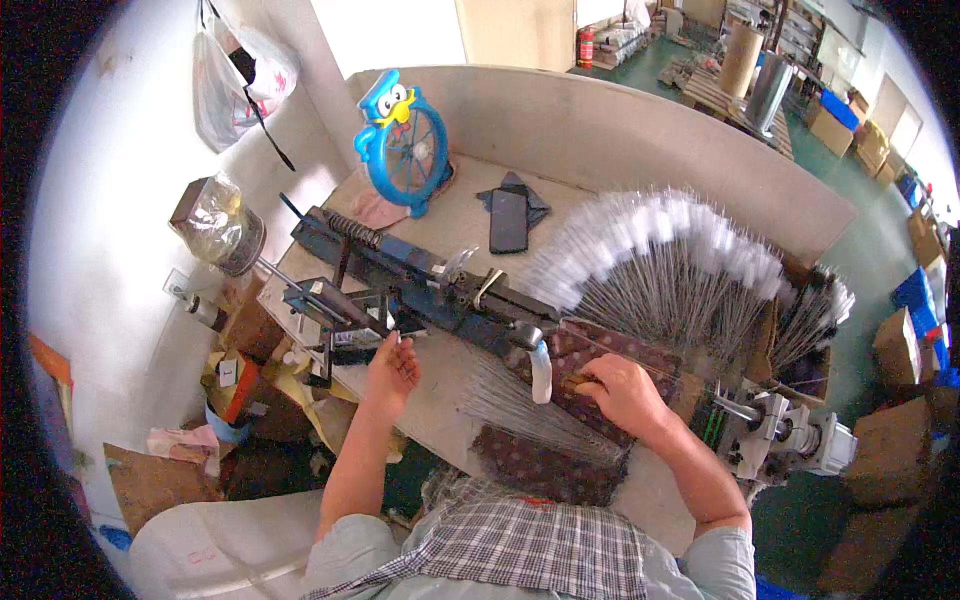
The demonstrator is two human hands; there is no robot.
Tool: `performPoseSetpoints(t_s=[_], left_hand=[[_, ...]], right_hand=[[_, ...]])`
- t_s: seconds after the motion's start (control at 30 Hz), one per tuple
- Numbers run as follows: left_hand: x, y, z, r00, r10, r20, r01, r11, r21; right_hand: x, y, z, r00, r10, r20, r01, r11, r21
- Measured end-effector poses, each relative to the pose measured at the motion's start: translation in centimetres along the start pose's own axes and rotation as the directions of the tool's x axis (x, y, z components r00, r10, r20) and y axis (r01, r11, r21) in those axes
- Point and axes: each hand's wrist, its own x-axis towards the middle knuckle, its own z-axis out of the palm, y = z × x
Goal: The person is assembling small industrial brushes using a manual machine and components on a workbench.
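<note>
My left hand [394, 368] is raised at the near side of a long dark metal bench machine [420, 275]. Its fingers are pinched together at the end of a dark arm [345, 308]; what they hold is too small to make out. Over a dark spotted cloth [570, 350], my right hand [622, 390] has its fingers curled closed around something small that I cannot name. Between the hands, a lever with a white grip [541, 375] hangs down from the machine. A sheaf of thin wires [545, 405] lies below it on the bench, partly over another dark cloth [540, 468].
Many white-tipped wire brushes [660, 250] fan out at the far right, beside a box of darker brushes [810, 320]. A blue duck-shaped fan [405, 150] and a phone [508, 220] sit at the back. A motor unit [790, 435] stands at the right edge.
</note>
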Motion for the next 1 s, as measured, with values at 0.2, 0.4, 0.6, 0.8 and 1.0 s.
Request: performPoseSetpoints(t_s=[0.2,0.4,0.6,0.8,1.0], left_hand=[[0.7,-0.7,-0.5,0.999,0.044,0.003,-0.044,0.996,-0.078],[0.3,-2.8,1.0,0.970,0.228,-0.087,-0.232,0.972,-0.044],[-9.7,-9.2,15.1,0.868,0.023,0.496,-0.139,0.970,0.199],[-9.0,-12.3,19.7,0.802,0.029,0.596,-0.223,0.941,0.255],[-8.8,-13.4,20.4,0.770,-0.001,0.639,-0.264,0.910,0.320]], right_hand=[[-0.5,-1.1,-0.2,0.999,-0.034,0.015,0.034,0.999,0.015],[-1.2,-2.7,-3.7,0.995,0.008,-0.101,-0.008,1.000,-0.005],[-0.9,-0.4,-6.1,0.934,0.203,-0.292,-0.153,0.970,0.187],[-2.9,0.4,-6.7,0.931,0.308,-0.196,-0.218,0.900,0.377],[-3.9,2.3,-6.3,0.951,0.304,-0.064,-0.192,0.738,0.647]])
